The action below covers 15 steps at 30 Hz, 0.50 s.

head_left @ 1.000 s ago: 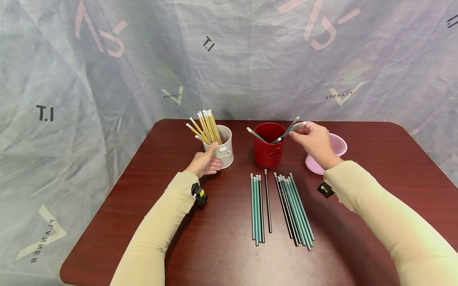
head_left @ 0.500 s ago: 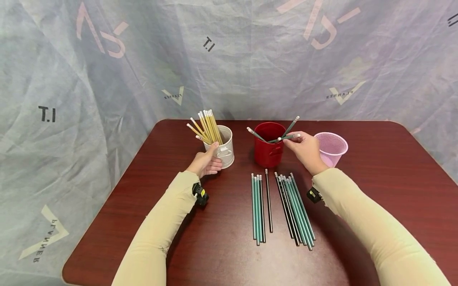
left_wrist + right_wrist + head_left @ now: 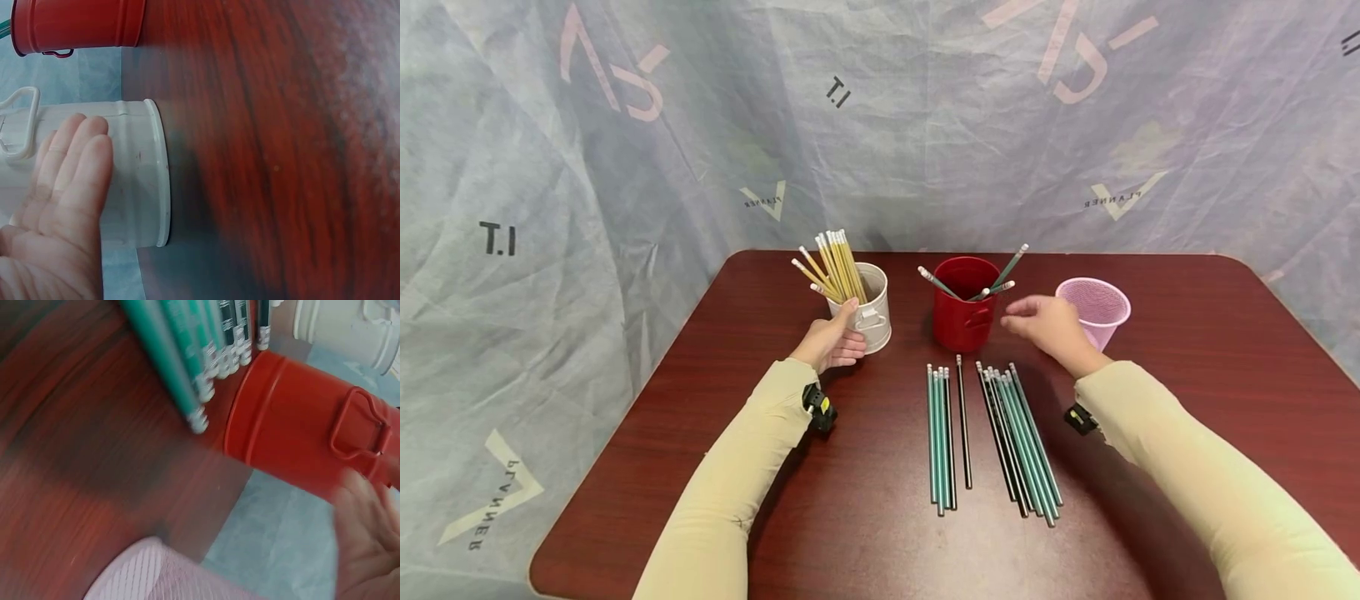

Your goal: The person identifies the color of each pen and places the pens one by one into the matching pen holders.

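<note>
My left hand (image 3: 832, 337) rests against the white bucket (image 3: 874, 327), its thumb near the rim. In the left wrist view the fingers (image 3: 81, 165) lie nearly straight along the bucket's side. Several yellow pencils (image 3: 841, 265) lean in that bucket, eraser ends up. Just right of the red bucket (image 3: 962, 329), my right hand (image 3: 1051, 327) is in the air, with nothing visible between its fingers. Green pencils (image 3: 1010, 265) slant out of the red bucket. In the right wrist view the right hand (image 3: 369, 544) is blurred beside the red bucket's handle.
Green and black pencils lie in two groups, left (image 3: 938, 442) and right (image 3: 1018, 446), with one black pencil (image 3: 964, 425) between them. A pink mesh cup (image 3: 1097, 308) stands behind my right hand. The brown table (image 3: 850, 517) ends at a grey cloth backdrop (image 3: 880, 125).
My right hand lowered a green pencil into the red bucket, let it go and drew back to the right. The left hand stayed at the white bucket.
</note>
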Each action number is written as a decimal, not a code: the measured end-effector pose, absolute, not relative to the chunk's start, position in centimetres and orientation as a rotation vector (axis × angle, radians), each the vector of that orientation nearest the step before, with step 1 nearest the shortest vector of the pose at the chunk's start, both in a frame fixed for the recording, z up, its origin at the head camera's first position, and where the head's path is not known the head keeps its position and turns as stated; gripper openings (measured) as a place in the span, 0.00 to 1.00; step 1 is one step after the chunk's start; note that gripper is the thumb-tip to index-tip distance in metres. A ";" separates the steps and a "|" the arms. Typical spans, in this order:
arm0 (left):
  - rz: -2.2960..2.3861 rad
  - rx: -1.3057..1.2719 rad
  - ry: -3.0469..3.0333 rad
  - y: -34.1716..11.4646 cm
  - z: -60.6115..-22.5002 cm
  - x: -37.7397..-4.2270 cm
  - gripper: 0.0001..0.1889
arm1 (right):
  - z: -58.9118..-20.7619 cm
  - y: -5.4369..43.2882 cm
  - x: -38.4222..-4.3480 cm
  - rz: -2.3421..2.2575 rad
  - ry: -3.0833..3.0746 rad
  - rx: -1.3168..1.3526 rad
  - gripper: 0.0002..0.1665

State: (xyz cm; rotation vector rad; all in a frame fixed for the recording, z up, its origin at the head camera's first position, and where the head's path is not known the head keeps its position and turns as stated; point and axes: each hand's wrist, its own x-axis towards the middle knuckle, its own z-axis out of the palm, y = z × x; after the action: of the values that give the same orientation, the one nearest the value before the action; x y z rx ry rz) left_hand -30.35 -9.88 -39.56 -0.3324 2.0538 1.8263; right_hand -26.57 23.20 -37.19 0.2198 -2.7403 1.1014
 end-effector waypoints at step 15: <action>1.823 -0.337 2.046 -9.9 -39.5 -30.3 0.43 | -39.5 24.0 -22.7 0.725 -3.383 0.438 0.11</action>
State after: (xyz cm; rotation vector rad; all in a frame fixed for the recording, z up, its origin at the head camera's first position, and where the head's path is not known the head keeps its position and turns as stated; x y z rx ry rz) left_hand -30.28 -9.93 -39.50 -0.3368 2.0462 1.8233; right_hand -22.66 24.04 -39.53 0.4382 -3.3829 0.7250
